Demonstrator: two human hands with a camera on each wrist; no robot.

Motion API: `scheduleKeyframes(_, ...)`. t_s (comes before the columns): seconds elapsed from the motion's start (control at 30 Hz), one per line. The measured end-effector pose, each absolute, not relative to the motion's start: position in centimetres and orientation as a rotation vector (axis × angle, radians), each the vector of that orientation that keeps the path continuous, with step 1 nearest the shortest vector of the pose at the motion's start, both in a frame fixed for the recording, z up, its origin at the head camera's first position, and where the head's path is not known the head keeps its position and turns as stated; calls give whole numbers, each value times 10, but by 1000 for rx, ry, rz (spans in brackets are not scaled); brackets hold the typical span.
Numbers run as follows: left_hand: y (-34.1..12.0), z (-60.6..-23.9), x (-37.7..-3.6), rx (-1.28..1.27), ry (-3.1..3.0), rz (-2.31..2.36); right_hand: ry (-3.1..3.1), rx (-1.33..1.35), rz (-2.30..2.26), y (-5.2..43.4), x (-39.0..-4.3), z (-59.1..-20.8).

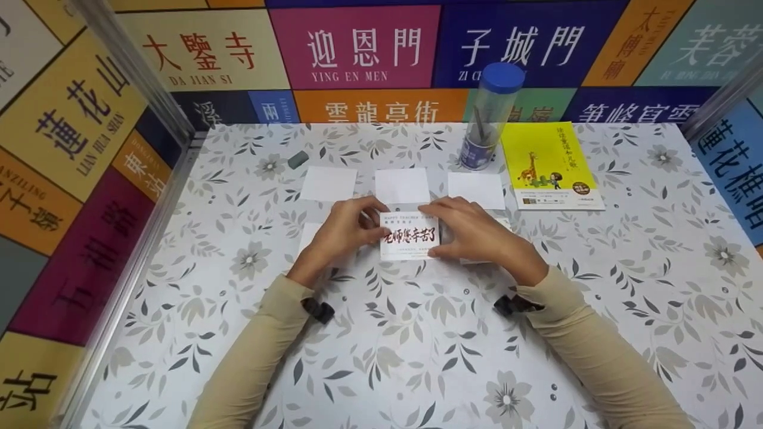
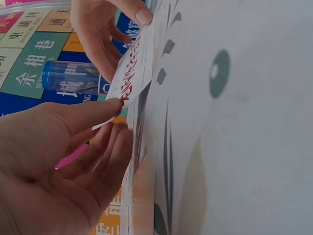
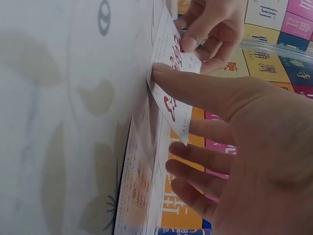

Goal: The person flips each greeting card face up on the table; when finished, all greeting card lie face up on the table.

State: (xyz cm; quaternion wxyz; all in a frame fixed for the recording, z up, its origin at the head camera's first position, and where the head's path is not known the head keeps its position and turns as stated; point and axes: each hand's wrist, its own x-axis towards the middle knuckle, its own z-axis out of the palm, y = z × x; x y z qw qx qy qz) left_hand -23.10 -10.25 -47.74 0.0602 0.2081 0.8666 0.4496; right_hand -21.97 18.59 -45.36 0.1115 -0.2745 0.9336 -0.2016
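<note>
Between the two hands is a white card point(image 1: 409, 244) printed with dark red brush characters, its printed side up. My left hand point(image 1: 341, 233) pinches the card's left edge, thumb on top and fingers beneath. On the opposite side my right hand point(image 1: 486, 235) holds it, thumb on the near corner and forefinger at the far edge. In the right wrist view the card point(image 3: 168, 83) tilts, its near edge close to the tabletop. Partly covered by the left hand lies a white card point(image 1: 309, 233); another printed card point(image 3: 134, 188) lies below the right hand.
Three blank white cards point(image 1: 402, 185) form a row behind the hands. A clear tube with a blue lid point(image 1: 490, 113) stands behind them, beside a yellow book point(image 1: 551, 164). A small dark green cylinder point(image 1: 298, 159) lies back left. Printed panels point(image 1: 363, 47) enclose the flowered tabletop point(image 1: 417, 357).
</note>
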Motion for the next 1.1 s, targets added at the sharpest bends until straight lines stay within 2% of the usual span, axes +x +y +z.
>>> scheduleKeyframes(1.1, -102, -475, -225, 702, 2680, 1031, 2700, -837, -578, 187, -221, -455)
